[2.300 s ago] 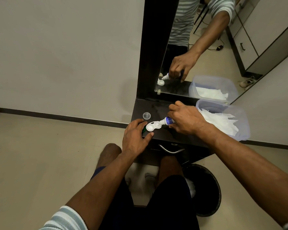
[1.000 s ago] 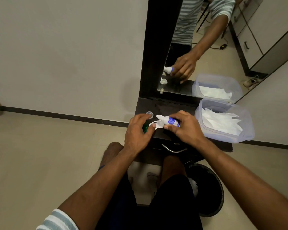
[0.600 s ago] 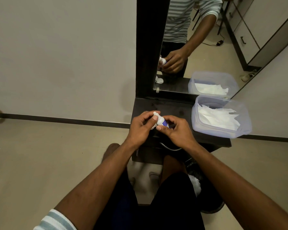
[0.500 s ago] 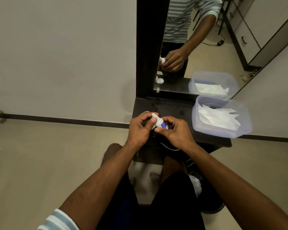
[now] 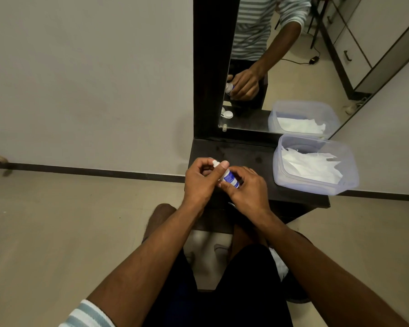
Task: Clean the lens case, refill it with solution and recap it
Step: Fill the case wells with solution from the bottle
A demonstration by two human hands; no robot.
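One solution bottle (image 5: 228, 177) — small, white, with a blue label whose print is too small to read — sits tilted between two hands above the dark surface (image 5: 250, 159). The right hand (image 5: 244, 188) curls its fingers and thumb round the bottle's body. The left hand (image 5: 200, 179) has its fingers bent at the bottle's white tip, thumb pressed against it; whether it holds a cap there cannot be told. The lens case itself is hidden behind the hands — only its white reflection shows in the mirror (image 5: 293, 67). One clear plastic tub (image 5: 316, 186) of white tissues (image 5: 309, 165) stands on the surface, right of the hands
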